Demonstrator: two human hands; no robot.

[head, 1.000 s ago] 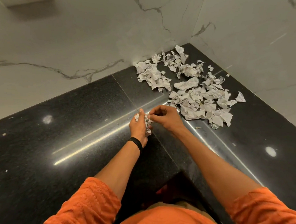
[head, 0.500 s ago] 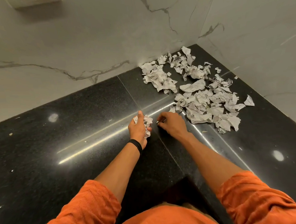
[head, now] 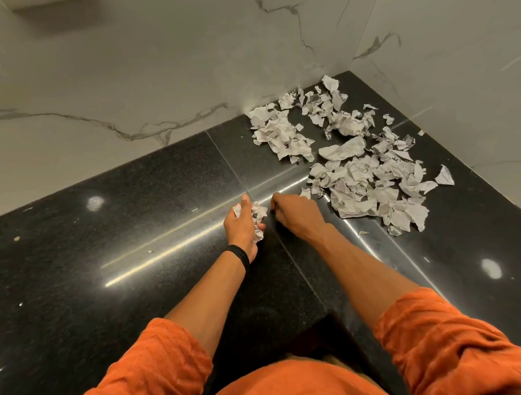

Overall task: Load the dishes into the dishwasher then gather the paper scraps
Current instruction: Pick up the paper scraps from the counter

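Observation:
Torn white paper scraps lie in a loose pile in the far right corner of the black granite counter. My left hand grips a crumpled wad of scraps just above the counter. Right beside it, my right hand rests on the counter with its fingers curled down to the stone. Anything under those fingertips is hidden. One small scrap lies just beyond my right hand, at the near edge of the pile.
Marble walls close the counter at the back and on the right. The counter's front edge makes an inside corner near my body. Tiny paper bits dot the stone near the pile.
My right hand dropped from the wad in my left hand down to the counter beside it. My left hand kept its wad and barely moved.

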